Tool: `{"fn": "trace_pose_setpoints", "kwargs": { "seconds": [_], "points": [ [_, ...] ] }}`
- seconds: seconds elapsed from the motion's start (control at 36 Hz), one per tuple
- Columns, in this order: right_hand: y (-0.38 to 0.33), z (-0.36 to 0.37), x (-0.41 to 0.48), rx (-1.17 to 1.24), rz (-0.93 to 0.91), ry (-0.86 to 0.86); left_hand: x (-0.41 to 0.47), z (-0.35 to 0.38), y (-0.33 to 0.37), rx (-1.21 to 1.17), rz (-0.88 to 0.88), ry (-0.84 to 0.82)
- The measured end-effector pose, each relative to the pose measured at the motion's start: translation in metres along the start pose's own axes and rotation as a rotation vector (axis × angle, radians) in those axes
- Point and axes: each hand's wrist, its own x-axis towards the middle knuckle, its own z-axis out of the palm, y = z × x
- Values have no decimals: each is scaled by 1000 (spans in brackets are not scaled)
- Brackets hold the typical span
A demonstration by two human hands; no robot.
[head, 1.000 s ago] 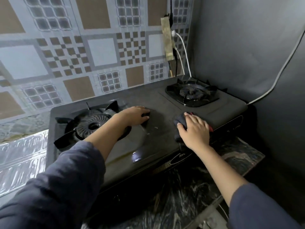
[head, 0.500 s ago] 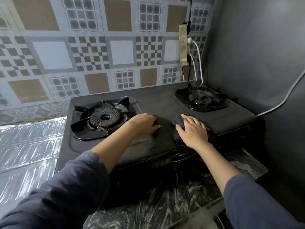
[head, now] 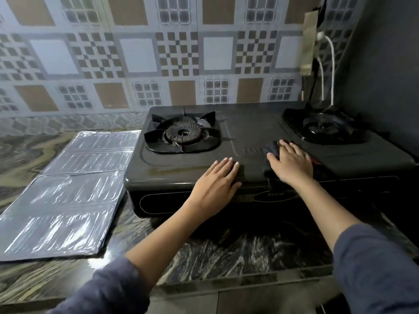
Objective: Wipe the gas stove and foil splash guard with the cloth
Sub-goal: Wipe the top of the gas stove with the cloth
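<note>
A black two-burner gas stove (head: 251, 130) stands on the dark marbled counter. My right hand (head: 291, 163) presses a dark cloth (head: 272, 148) flat on the stove top between the burners, near the front edge; most of the cloth is hidden under the palm. My left hand (head: 216, 185) lies flat, fingers together, on the stove's front lip just left of the cloth, holding nothing. The foil splash guard (head: 68, 193) lies folded flat on the counter to the left of the stove.
The left burner (head: 182, 133) and right burner (head: 326, 126) carry black pan supports. A patterned tiled wall (head: 158, 53) rises behind. A dark wall (head: 385, 64) closes the right side, with white cables (head: 332, 71) hanging in the corner. The counter edge (head: 226, 284) runs below.
The view has pulled back and swung left, bringing the foil guard fully into sight. My left hand slid back to the stove's front lip. My right hand stays on the cloth.
</note>
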Motion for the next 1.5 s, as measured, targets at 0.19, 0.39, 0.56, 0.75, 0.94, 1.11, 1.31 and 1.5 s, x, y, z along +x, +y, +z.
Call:
{"fn": "trace_pose_setpoints", "kwargs": {
  "seconds": [0.19, 0.39, 0.56, 0.75, 0.94, 1.11, 1.31, 1.5],
  "points": [
    [-33, 5, -7, 6, -68, -10, -36, 7, -27, 71, -135, 152],
    [-78, 15, -8, 11, -166, -37, -77, 8, -57, 13, -381, 301],
    [-111, 22, -13, 27, -237, -51, -101, 5, -84, -104, -575, 435],
    [-136, 29, -22, 26, -215, -39, -115, -6, -103, -497, -714, 484],
    [-146, 30, -30, 19, -171, -13, -118, -11, -119, -834, -649, 483],
    [-162, 35, -41, 17, -123, 32, -119, -18, -146, -1026, -516, 373],
    [-186, 43, -59, 21, -73, 125, -123, -16, -180, -1019, -400, 193],
    [-213, 52, -72, 37, -73, 211, -127, -13, -196, -1047, -273, 101]
  ]
}}
